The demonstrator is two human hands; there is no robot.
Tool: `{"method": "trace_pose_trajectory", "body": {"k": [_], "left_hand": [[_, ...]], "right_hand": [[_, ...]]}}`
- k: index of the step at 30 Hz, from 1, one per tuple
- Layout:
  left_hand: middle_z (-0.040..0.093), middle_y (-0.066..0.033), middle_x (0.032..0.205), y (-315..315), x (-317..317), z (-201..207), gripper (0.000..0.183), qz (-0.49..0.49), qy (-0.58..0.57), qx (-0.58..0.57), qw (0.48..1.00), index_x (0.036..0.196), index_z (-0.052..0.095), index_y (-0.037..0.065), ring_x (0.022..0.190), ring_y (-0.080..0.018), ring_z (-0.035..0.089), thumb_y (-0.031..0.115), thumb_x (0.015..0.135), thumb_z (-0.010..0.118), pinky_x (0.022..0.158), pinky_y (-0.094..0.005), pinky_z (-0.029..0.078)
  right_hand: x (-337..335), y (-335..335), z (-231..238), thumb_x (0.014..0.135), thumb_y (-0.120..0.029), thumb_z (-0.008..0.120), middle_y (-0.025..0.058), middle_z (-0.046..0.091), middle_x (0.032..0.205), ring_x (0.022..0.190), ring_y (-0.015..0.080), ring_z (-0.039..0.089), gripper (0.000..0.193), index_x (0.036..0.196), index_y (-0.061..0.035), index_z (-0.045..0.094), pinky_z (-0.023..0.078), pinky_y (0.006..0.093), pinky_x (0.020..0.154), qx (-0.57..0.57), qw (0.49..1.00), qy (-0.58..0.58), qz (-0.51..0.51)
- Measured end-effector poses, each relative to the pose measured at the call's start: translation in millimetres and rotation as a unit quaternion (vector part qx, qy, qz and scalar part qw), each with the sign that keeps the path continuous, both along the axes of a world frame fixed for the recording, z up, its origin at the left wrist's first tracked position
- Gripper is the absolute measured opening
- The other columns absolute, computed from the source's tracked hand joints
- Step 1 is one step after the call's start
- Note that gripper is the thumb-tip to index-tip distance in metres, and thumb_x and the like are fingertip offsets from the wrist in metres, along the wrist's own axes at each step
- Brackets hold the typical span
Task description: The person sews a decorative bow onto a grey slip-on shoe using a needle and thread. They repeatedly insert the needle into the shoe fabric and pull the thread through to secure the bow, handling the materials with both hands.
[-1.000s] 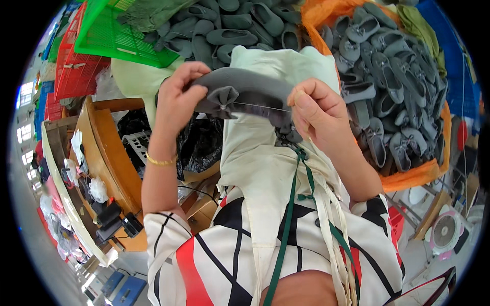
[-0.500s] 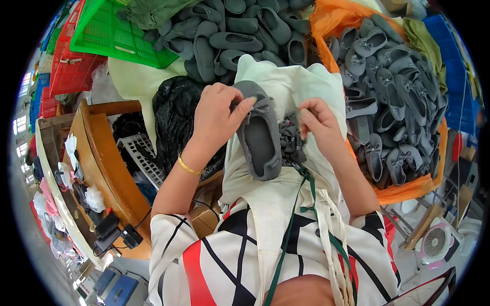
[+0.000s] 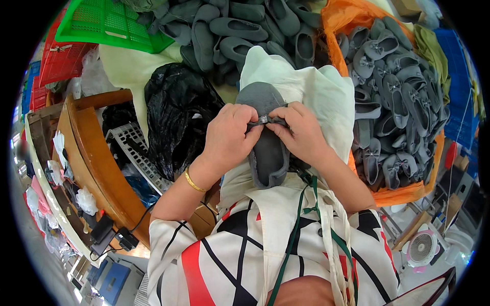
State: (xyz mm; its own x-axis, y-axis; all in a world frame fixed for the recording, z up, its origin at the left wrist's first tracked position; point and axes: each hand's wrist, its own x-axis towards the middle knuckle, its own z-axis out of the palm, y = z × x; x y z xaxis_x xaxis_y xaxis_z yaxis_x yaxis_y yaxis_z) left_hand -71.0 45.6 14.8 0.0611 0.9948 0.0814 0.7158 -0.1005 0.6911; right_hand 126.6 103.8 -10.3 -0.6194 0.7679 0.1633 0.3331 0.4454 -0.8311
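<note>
A grey slip-on shoe lies on my lap over the pale cloth, its toe pointing away from me. Across the front of its opening is a small grey bow with a light, shiny centre. My left hand pinches the bow's left end, and my right hand pinches its right end. The fingers of both hands are closed, hiding the bow's tips. To the right of the shoe, a dark bunch of bows is mostly covered by my right hand and wrist.
Ahead lies a heap of plain grey shoes beside a green crate. At right, an orange sack holds many shoes with bows. A black plastic bag and a wooden table stand left. Green cords hang over my apron.
My right hand has moved left from the bunch of bows to the shoe, and now grips a bow there with my left hand. The view has shifted slightly.
</note>
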Motion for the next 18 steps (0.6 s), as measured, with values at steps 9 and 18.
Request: {"method": "trace_pose_trajectory", "body": {"k": [9, 18], "left_hand": [[0.063, -0.008, 0.086, 0.0, 3.8, -10.6, 0.022, -0.008, -0.005, 0.075, 0.997, 0.093, 0.061, 0.007, 0.077, -0.0293, 0.059, 0.007, 0.076, 0.074, 0.066, -0.0382, 0.049], [0.064, -0.011, 0.081, 11.9, -6.1, 4.9, 0.019, -0.026, -0.094, -0.121, 0.988, 0.092, 0.061, 0.004, 0.074, -0.0313, 0.061, 0.013, 0.079, 0.071, 0.064, -0.0372, 0.049]], "right_hand": [[-1.3, -5.5, 1.7, 0.078, -0.008, 0.077, 0.0108, 0.057, 0.082, 0.074, 0.0293, 0.058, 0.025, 0.1, -0.0058, 0.065, 0.049, 0.0377, 0.063, 0.048, 0.998, -0.025, -0.03], [-1.1, 5.4, 23.2, 0.086, -0.017, 0.07, 0.0133, 0.061, 0.087, 0.076, 0.0305, 0.061, 0.022, 0.101, -0.002, 0.065, 0.049, 0.037, 0.066, -0.243, 0.969, -0.048, -0.024]]}}
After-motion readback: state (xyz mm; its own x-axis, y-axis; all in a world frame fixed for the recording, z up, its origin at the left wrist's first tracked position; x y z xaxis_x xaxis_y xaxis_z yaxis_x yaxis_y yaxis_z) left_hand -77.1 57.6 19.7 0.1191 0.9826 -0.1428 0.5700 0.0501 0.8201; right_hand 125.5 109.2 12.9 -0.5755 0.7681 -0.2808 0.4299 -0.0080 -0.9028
